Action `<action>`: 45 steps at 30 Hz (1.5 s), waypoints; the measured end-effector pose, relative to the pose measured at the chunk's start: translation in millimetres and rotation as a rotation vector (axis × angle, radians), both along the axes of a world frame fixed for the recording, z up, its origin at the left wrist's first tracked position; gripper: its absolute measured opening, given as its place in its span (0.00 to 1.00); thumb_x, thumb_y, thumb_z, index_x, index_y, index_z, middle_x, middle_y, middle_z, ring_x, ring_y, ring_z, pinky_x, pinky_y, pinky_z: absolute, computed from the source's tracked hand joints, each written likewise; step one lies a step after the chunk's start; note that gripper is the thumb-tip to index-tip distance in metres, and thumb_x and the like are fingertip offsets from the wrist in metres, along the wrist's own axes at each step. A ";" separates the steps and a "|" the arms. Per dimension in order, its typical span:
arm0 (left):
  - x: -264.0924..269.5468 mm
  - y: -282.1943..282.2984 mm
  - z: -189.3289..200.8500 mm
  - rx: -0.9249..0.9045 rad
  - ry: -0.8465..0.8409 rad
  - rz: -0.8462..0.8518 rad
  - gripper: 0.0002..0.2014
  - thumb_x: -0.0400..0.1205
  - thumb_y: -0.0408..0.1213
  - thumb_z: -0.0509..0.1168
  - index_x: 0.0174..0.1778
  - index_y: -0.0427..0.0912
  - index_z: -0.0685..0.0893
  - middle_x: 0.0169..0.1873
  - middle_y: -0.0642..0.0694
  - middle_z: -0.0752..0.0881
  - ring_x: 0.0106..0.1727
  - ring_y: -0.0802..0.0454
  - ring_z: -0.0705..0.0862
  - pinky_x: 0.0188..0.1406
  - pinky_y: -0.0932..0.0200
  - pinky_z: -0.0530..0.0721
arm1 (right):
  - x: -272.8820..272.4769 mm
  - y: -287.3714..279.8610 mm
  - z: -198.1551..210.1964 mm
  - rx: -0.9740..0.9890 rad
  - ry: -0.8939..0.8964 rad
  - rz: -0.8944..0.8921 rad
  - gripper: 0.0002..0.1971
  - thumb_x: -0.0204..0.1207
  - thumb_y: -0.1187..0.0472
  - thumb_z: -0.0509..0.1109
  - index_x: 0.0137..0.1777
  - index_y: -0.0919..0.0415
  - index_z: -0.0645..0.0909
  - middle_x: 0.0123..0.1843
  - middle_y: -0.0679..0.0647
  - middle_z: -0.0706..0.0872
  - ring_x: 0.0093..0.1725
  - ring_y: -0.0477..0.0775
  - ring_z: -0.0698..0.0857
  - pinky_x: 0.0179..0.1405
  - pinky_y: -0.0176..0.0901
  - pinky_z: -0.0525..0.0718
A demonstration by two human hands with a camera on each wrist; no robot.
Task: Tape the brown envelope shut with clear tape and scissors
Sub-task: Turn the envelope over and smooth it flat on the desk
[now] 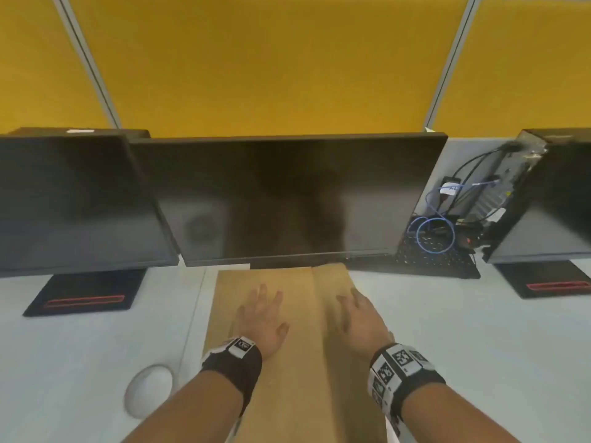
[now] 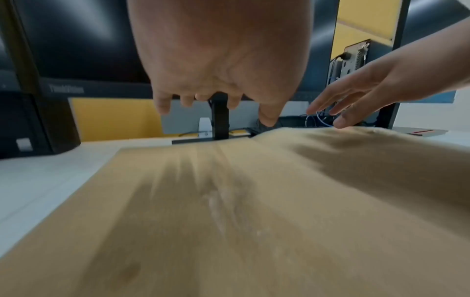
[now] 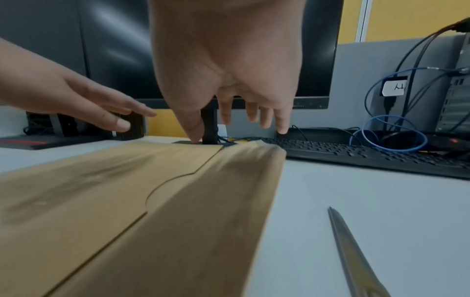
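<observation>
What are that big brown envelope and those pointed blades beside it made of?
The brown envelope looks like matte kraft paper: flat tan, no shine, with a thin cut flap edge. The scissors blades look like metal, grey with a dull sheen; motion blur leaves the finish uncertain.

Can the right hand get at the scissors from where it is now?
Probably yes. The right hand is open, holding nothing, above the folded flap of the brown envelope. The scissors lie on the bare desk to the envelope's right, with nothing visible between; their handles are out of frame.
</observation>
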State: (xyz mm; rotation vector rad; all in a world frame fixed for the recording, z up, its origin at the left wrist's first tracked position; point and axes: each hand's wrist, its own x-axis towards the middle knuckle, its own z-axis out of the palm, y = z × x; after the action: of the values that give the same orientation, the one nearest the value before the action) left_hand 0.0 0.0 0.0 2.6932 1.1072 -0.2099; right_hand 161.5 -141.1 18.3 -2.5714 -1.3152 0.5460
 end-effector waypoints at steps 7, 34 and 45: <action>-10.0 0.3 -40.2 -0.151 0.165 0.038 0.35 0.84 0.57 0.52 0.84 0.56 0.44 0.84 0.43 0.37 0.85 0.41 0.40 0.80 0.40 0.54 | 3.6 -6.6 -21.2 -0.115 -0.026 -0.040 0.25 0.79 0.51 0.62 0.75 0.52 0.64 0.82 0.53 0.56 0.79 0.58 0.58 0.72 0.59 0.68; -22.4 6.2 -57.0 -0.358 -0.110 0.108 0.24 0.89 0.43 0.47 0.83 0.50 0.56 0.85 0.44 0.48 0.85 0.44 0.48 0.83 0.41 0.55 | -52.3 42.6 -38.2 0.074 0.464 0.132 0.26 0.80 0.42 0.60 0.75 0.53 0.70 0.77 0.51 0.72 0.74 0.52 0.71 0.70 0.39 0.64; -45.9 10.9 -55.3 -0.366 -0.012 -0.074 0.37 0.82 0.50 0.64 0.84 0.54 0.53 0.84 0.40 0.42 0.85 0.43 0.42 0.84 0.48 0.52 | -65.0 29.0 -79.8 -0.065 0.200 0.329 0.32 0.76 0.59 0.69 0.79 0.54 0.64 0.84 0.54 0.55 0.82 0.57 0.55 0.80 0.50 0.62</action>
State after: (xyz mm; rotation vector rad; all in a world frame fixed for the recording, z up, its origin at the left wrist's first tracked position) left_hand -45.9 10.9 -55.3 2.4053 0.8686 -0.3693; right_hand 96.4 -112.1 -61.5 -2.2842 -1.6793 0.8910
